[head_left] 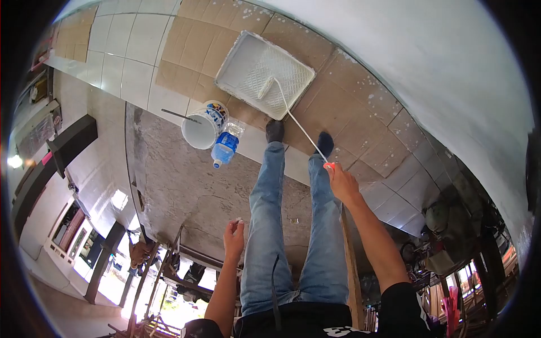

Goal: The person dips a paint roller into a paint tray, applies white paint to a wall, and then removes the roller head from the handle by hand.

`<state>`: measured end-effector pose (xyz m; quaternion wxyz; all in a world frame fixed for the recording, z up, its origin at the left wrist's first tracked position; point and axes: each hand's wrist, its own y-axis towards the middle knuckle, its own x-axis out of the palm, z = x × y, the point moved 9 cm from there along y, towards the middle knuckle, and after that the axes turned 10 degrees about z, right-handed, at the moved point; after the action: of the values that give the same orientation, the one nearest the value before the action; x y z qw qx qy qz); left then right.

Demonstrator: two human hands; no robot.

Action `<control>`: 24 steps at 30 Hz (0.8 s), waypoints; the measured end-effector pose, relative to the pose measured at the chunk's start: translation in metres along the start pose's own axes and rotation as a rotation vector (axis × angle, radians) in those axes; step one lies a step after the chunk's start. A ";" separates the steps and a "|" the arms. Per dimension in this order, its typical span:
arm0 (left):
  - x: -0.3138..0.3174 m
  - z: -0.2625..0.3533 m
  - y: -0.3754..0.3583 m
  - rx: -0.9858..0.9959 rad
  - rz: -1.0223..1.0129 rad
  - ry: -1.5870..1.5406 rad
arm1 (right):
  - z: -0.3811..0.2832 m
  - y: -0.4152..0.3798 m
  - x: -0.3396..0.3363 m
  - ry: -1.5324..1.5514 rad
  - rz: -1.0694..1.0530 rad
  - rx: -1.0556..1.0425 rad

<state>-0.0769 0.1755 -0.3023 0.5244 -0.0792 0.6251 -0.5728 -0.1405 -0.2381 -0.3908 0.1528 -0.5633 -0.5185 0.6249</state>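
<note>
My right hand (342, 183) is wrapped round the red end of a paint roller's long white rod (304, 130). At its far end, the small white roller head (267, 88) rests on the ridged part of a white paint tray (236, 63). My left hand (234, 239) is raised beside my left thigh, its fingers pinched together round something small and pale that I cannot make out. Beyond it stand a white paint bucket (199, 134), with a dark stick across its rim, and a clear bottle with a blue label (226, 144).
Paint-spotted cardboard (349, 107) lies under the tray and along a pale wall (451, 67). My feet are at the tray's near edge. A wooden pole (350, 265) stands beside my right leg. Cluttered items (445, 225) fill the right side.
</note>
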 end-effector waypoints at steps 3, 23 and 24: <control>0.005 0.000 0.000 0.018 -0.021 0.044 | 0.006 0.002 -0.007 0.026 0.045 -0.022; -0.013 -0.016 0.008 0.034 0.046 -0.028 | 0.071 -0.003 0.003 -0.096 -0.031 0.034; -0.011 -0.015 0.009 0.050 0.039 -0.014 | 0.065 -0.009 -0.002 -0.096 -0.024 0.034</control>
<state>-0.0787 0.1954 -0.3062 0.5417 -0.0581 0.6083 -0.5772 -0.1998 -0.2670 -0.3939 0.1446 -0.5237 -0.5214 0.6580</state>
